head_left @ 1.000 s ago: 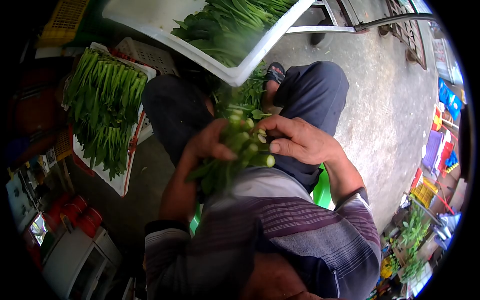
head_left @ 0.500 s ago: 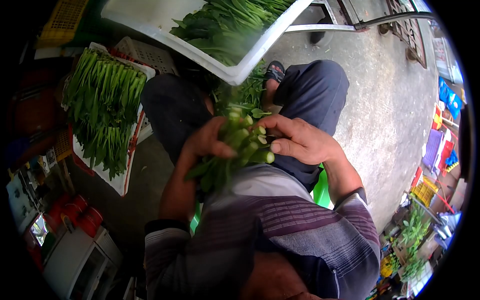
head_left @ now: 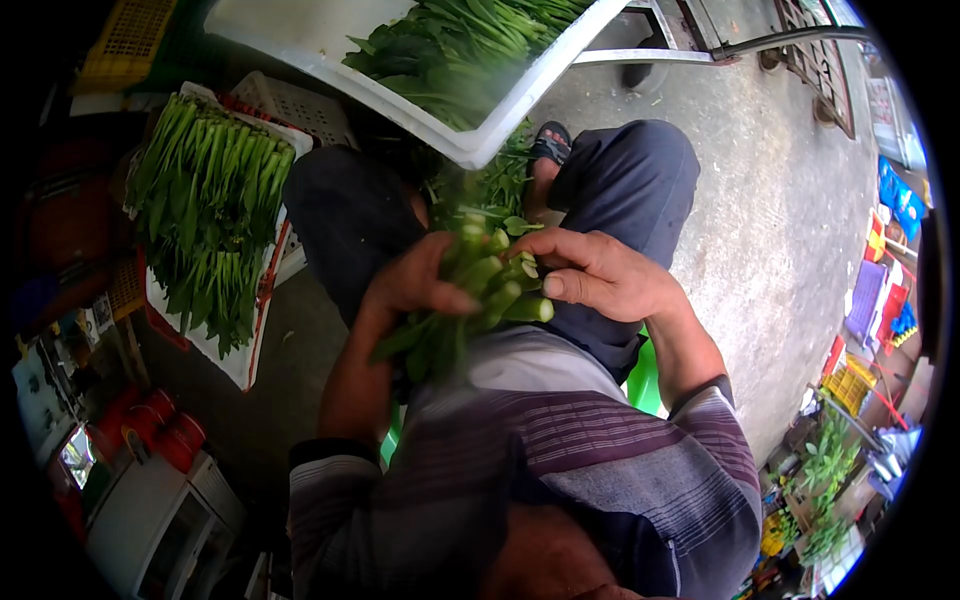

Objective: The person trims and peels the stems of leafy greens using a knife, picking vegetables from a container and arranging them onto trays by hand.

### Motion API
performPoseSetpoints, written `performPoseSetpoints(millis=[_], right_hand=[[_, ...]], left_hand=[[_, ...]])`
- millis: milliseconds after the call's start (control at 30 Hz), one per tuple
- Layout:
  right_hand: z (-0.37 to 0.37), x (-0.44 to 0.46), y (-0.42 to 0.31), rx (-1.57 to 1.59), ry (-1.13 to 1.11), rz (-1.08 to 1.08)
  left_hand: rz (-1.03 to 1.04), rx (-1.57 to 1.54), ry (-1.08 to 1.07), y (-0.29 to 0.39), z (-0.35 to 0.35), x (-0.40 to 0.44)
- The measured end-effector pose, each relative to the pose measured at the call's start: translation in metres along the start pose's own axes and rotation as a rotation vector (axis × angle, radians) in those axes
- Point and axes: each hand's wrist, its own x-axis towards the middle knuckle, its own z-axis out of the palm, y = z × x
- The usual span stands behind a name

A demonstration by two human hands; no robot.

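A bunch of leafy green stalks (head_left: 490, 280) is held over my lap, its pale cut ends facing right and up, its leaves hanging to the lower left. My left hand (head_left: 425, 280) is wrapped round the bunch from the left, thumb across the stalks. On the other side, my right hand (head_left: 605, 275) has its fingertips and thumb closed on the cut ends. Part of its grip is hidden behind the stalks.
A white foam box (head_left: 480, 150) holding more greens stands ahead. To the left, stacked greens (head_left: 215, 200) lie on a white tray, with a white perforated crate (head_left: 295, 110) behind. Loose greens (head_left: 500, 180) lie between my feet. A yellow basket (head_left: 850, 382) stands far right.
The right fingers have shifted slightly at the cut ends, and the thick front stalk has moved a little to the right. The left hand stays round the bunch.
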Motion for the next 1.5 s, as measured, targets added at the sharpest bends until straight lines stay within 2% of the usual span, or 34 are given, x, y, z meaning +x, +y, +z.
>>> performPoseSetpoints(millis=[67,167,267,367,467,667,767,867,967,1067,1167,1267,1500], right_hand=[[-0.003,0.000,0.005,0.022,-0.009,0.003],[-0.008,0.000,-0.006,0.123,0.006,0.142],[-0.006,0.003,-0.005,0.357,0.272,0.160],[-0.002,0.003,-0.005,0.234,0.504,-0.006],[0.010,0.000,-0.012,0.171,0.559,0.094],[0.035,0.021,0.006,0.205,0.658,0.044],[0.036,0.028,0.009,0.106,0.655,-0.045],[0.036,0.033,0.000,0.036,0.651,-0.009],[0.040,0.037,0.008,-0.198,0.680,-0.132],[0.048,0.034,0.005,-0.125,0.703,0.021],[0.046,0.035,-0.001,-0.166,0.671,0.091],[0.043,0.036,-0.006,-0.183,0.693,0.104],[0.044,0.041,0.008,-0.167,0.776,-0.001]], left_hand=[[-0.001,0.015,-0.013,-0.001,-0.003,0.001],[0.060,-0.018,-0.061,-0.005,-0.008,0.003],[0.103,-0.027,0.002,-0.007,-0.010,0.003],[0.208,0.009,0.205,-0.011,-0.008,0.003],[0.232,0.021,0.323,-0.007,-0.002,0.008],[0.439,0.101,0.339,0.001,0.011,0.021],[0.504,-0.042,0.308,0.005,0.028,0.021],[0.386,0.061,0.201,-0.006,0.007,0.014],[0.423,0.097,0.268,-0.006,0.009,0.017],[0.477,0.069,0.299,-0.001,0.019,0.021],[0.441,0.143,0.303,-0.006,0.013,0.021],[0.445,0.068,0.259,0.002,0.017,0.023],[0.516,0.119,0.287,0.007,0.019,0.024]])
